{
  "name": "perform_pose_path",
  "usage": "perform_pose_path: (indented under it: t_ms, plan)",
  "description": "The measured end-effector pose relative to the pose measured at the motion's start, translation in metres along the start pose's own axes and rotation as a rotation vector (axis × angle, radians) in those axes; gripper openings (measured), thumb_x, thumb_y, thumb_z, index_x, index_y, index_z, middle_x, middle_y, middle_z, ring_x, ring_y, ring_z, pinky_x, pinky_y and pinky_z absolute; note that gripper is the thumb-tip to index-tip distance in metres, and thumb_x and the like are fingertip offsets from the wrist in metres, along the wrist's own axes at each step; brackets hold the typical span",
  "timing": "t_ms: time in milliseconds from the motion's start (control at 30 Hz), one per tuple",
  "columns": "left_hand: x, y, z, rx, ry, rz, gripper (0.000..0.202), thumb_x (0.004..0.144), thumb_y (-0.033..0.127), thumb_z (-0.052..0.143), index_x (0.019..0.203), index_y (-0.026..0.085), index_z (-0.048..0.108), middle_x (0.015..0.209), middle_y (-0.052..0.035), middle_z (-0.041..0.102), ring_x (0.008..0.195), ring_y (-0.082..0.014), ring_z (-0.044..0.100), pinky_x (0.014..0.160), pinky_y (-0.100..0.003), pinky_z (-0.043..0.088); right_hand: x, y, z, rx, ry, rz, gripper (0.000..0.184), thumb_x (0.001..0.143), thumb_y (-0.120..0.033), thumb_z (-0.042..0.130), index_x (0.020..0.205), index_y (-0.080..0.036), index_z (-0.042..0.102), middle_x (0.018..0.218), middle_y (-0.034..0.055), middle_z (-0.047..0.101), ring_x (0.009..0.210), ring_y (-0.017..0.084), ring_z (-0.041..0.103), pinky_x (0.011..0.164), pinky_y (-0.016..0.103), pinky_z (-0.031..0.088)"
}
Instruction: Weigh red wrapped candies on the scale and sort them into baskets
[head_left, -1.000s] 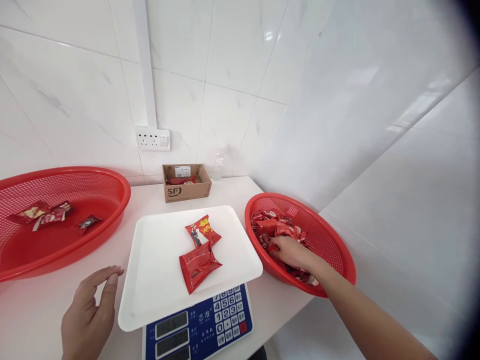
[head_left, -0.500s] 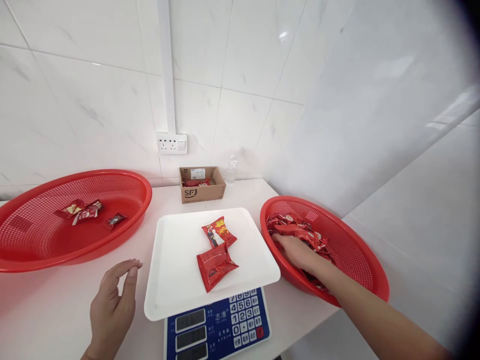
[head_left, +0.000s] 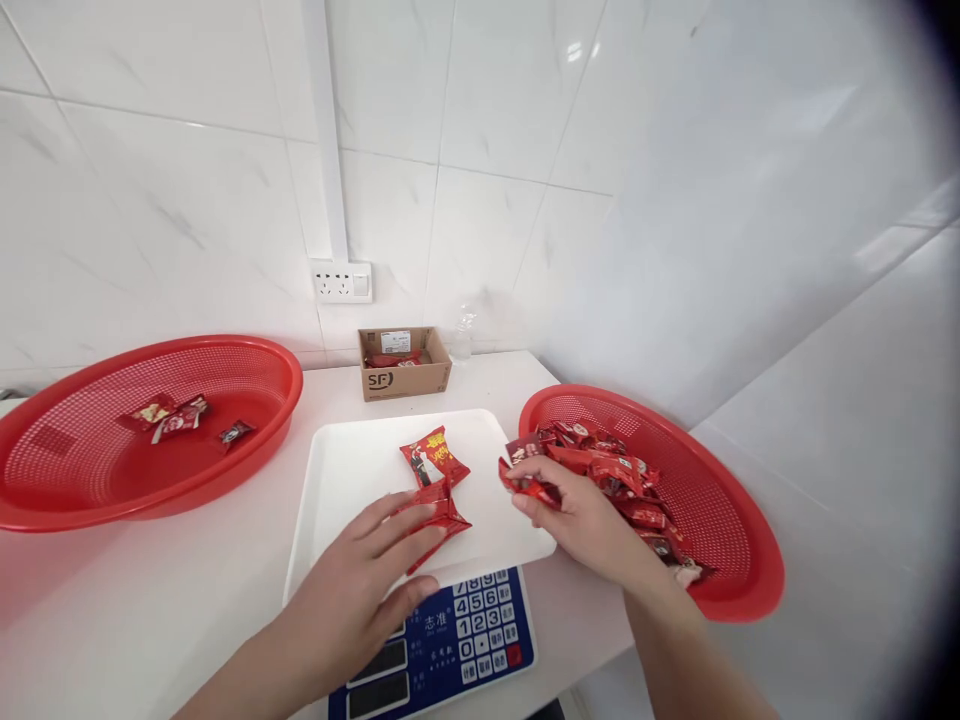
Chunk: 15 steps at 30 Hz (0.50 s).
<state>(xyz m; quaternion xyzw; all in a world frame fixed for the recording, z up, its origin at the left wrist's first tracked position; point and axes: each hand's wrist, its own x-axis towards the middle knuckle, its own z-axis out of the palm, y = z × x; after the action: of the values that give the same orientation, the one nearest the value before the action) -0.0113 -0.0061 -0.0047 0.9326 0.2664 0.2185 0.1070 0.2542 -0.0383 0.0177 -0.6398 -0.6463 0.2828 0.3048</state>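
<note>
My right hand (head_left: 574, 510) pinches small red snack packets (head_left: 527, 487) above the right edge of the white weighing tray (head_left: 341, 460). How many it holds, I cannot tell. Fingers outstretched, my left hand (head_left: 367, 590) reaches over the tray's front edge and partly covers a red packet (head_left: 450, 520) lying there; whether it touches that packet is unclear. Just behind lies another red packet (head_left: 433, 458) with yellow lettering. Under the tray is a blue scale (head_left: 442, 650) with a keypad, its displays partly hidden by my left hand.
On the right, a red perforated basket (head_left: 720, 510) holds a heap of red packets. A larger red basket (head_left: 225, 350) on the left has a few packets. At the back stand a small cardboard box (head_left: 409, 381) and a clear bottle (head_left: 463, 332) near the tiled wall.
My right hand has come out of the right basket with packets and moved left to the tray. My left hand has moved right, from beside the tray to over the front packet.
</note>
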Motion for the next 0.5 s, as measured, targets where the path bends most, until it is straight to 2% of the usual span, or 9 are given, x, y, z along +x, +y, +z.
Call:
perform_pose_path:
  t_ms: [67,167,367,500]
  plan:
    - [0.010,0.003,0.003,0.015,-0.114,0.030,0.041,0.090,0.039,0.044,0.131,0.030,0.045,0.137,-0.0013,0.048,0.129,-0.0243,0.039,0.102,-0.046,0.040,0.003,-0.005,0.011,-0.006,-0.053,-0.039,0.033,0.083,-0.036,0.052,0.114,-0.025,0.054,0.111,0.0028,0.064,0.096,0.019,0.060,0.086,0.033,0.045]
    - [0.011,-0.001,0.008,0.043,-0.192,0.016,0.043,0.090,0.042,0.043,0.132,0.031,0.044,0.136,-0.0011,0.049,0.128,-0.0266,0.040,0.103,-0.052,0.038,0.005,-0.007,0.019,-0.037,-0.040,-0.051,0.037,0.083,-0.036,0.052,0.119,-0.025,0.052,0.118,0.0034,0.062,0.106,0.020,0.057,0.091,0.033,0.043]
    - [-0.003,-0.019,0.004,0.105,-0.138,-0.093,0.036,0.090,0.030,0.044,0.126,0.028,0.051,0.127,-0.0017,0.057,0.121,-0.0235,0.047,0.097,-0.043,0.046,-0.003,-0.002,0.015,-0.075,-0.092,-0.023,0.030,0.084,-0.037,0.050,0.111,-0.025,0.056,0.100,0.0026,0.067,0.088,0.019,0.062,0.077,0.029,0.047]
    - [-0.003,-0.022,0.002,0.176,-0.087,-0.151,0.035,0.089,0.030,0.046,0.123,0.026,0.054,0.127,-0.0031,0.057,0.118,-0.0255,0.050,0.098,-0.047,0.044,-0.007,-0.007,0.015,-0.026,-0.172,-0.065,0.037,0.083,-0.032,0.052,0.119,-0.028,0.055,0.107,0.0024,0.066,0.093,0.020,0.061,0.082,0.031,0.047]
